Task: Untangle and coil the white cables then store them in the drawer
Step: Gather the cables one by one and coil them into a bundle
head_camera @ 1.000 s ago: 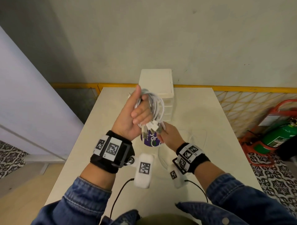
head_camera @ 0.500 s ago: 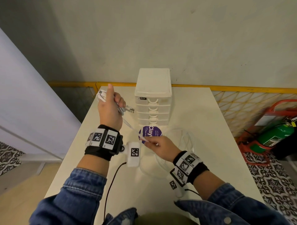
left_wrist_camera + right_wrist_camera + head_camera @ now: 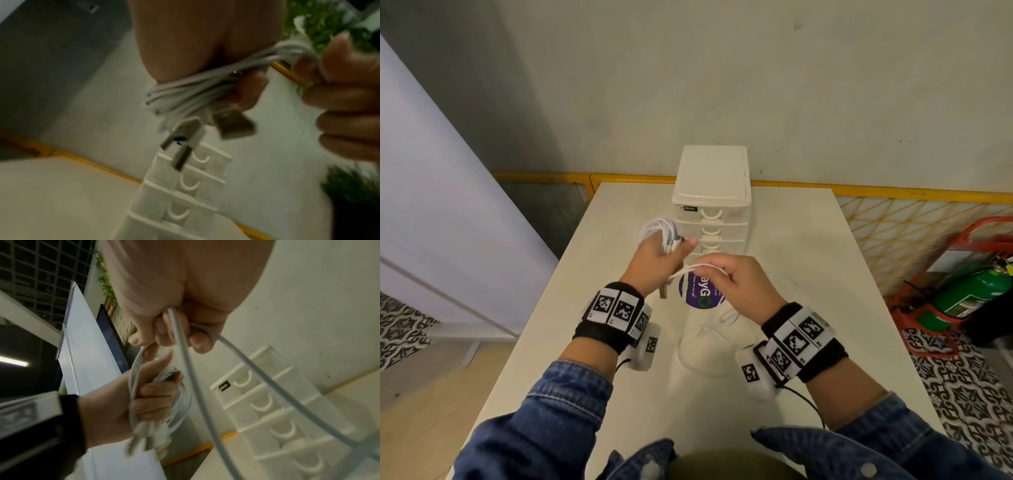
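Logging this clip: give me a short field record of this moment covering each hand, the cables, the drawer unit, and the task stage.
left hand: grips coiled bundle of white cables, USB plugs hanging out
right hand: pinches a loose cable strand leading to the bundle
drawer unit: on the table, all visible drawers closed
purple-labelled lid: below the hands
stage: coiling under way, nothing stored yet

Partly legible: "ayGO" on purple round label (image 3: pixel 700 294), near table centre; "abox" on black tag (image 3: pixel 688 208) of drawer unit (image 3: pixel 711 178).
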The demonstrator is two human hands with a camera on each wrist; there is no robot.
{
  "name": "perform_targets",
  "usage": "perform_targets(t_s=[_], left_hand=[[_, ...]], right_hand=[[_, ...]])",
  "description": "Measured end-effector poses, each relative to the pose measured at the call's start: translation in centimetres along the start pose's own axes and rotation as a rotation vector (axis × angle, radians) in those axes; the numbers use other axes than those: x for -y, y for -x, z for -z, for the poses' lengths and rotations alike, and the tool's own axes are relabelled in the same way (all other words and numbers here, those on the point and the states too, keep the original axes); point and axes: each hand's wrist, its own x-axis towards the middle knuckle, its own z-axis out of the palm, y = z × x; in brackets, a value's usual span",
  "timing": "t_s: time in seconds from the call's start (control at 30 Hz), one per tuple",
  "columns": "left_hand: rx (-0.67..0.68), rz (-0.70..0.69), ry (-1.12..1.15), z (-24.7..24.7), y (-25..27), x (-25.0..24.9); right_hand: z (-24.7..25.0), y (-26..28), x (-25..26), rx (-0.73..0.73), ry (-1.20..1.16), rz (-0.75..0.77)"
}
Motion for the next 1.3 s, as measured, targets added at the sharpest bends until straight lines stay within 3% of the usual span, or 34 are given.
perform_targets(t_s=[0.17,0.37,0.5,0.6,0.7,0.93,1.1,1.2,1.3], left_hand=[[0.435,0.121,0.247,-1.4,1.8,-1.5],[0.638,0.206,0.367,-2.3,2.8,-1.8],[0.642,0.185,0.572,-2.1,2.9,-3.0],[0.570,0.186,0.609,-1.5,2.6,-3.3],[0.489,0.226,0.637,-1.0,2.5,-2.9],[0.466,0.252,0.635,-1.1,2.9,-2.9],[0.570,0.208,0.501,-1.4,3.5,-3.3],[0.541,0.202,0.667,-2.2,3.6,-4.0],[0.490,0.162,0.845,-2.2,3.3,-4.4]], right_hand=[[2.1,-0.8,-1.3,-0.153,0.125,0.053],[5.0,-1.4,-3.8,-0.253,0.446,0.287],[4.2,-0.8,-4.6,-0.134,0.338,0.150],[3.1,0.0,-4.2,-0.123,-0.078,-0.052],[2.2,0.3,-3.8,-0.035,-0.288,-0.102],[1.9,-0.1,-3.2,0.171,-0.118,-0.167],[3.7,-1.3,-3.8,-0.026,0.028,-0.111],[3.0,-1.3,-4.2,0.023,0.068,-0.067],[1.5,-0.6,-5.2,0.047,0.147,-0.133]])
